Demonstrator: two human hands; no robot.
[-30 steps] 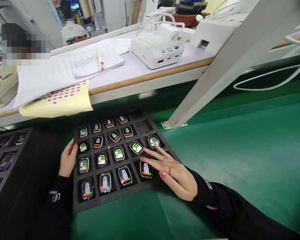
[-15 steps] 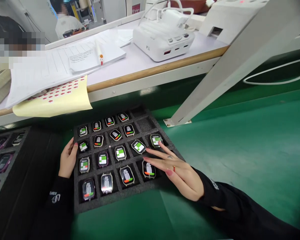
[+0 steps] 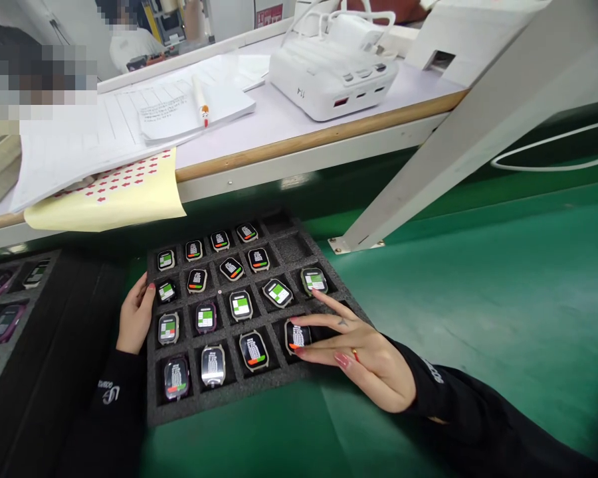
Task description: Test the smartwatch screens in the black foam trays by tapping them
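Note:
A dark foam tray (image 3: 292,249) holds several smartwatch bodies without straps, face up in square compartments, their screens lit. My left hand (image 3: 134,322) grips the tray's left edge, thumb on top. Over the near right part, my right hand (image 3: 371,362) has its fingers spread. One fingertip is on or just above the green-screened watch (image 3: 313,277) at the right end of its row. Two others are at the watch (image 3: 296,334) in the nearest row, which shows white text with an orange and green bar. Part of the near right corner is hidden by this hand.
Another foam tray (image 3: 16,348) with watches sits at left. Above, a white bench (image 3: 279,146) carries papers (image 3: 94,126), a pen (image 3: 200,103), a yellow sticker sheet (image 3: 144,199) and a white power bank (image 3: 323,83). A slanted metal leg (image 3: 418,153) stands right. Two people are beyond.
My right hand has moved slightly toward me and right, its fingers coming lower over the nearest-row watch. My left hand keeps its grip on the tray edge.

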